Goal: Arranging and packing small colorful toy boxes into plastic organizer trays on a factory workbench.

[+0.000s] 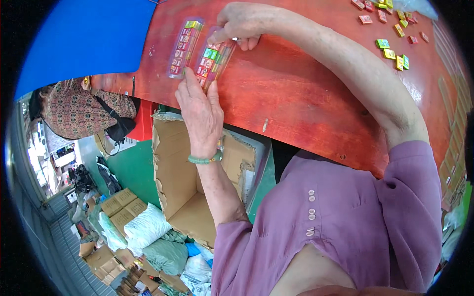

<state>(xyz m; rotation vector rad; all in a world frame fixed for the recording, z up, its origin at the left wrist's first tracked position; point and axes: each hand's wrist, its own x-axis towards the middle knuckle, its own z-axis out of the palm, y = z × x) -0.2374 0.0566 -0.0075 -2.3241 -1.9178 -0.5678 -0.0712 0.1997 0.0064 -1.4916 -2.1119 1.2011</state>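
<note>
Two narrow clear plastic trays lie side by side on the red table, each with a row of small boxes. The left tray [184,51] holds mostly red boxes, with a yellow one at its far end. In the right tray [210,60] a green box shows among red ones. My left hand [201,111], wearing a green bracelet, grips the near end of the right tray between fingers and thumb; its fingertips also reach the left tray's near end. Bent over the right tray's far end, my right hand [242,23] closes on it; part of that end is hidden.
Loose small red, yellow and green boxes [389,53] lie scattered at the table's far right. A blue sheet [89,42] covers the far left. Below the table edge stands an open cardboard carton [173,167]. Another person [84,108] sits at the left, near stacked cartons and bags [148,227].
</note>
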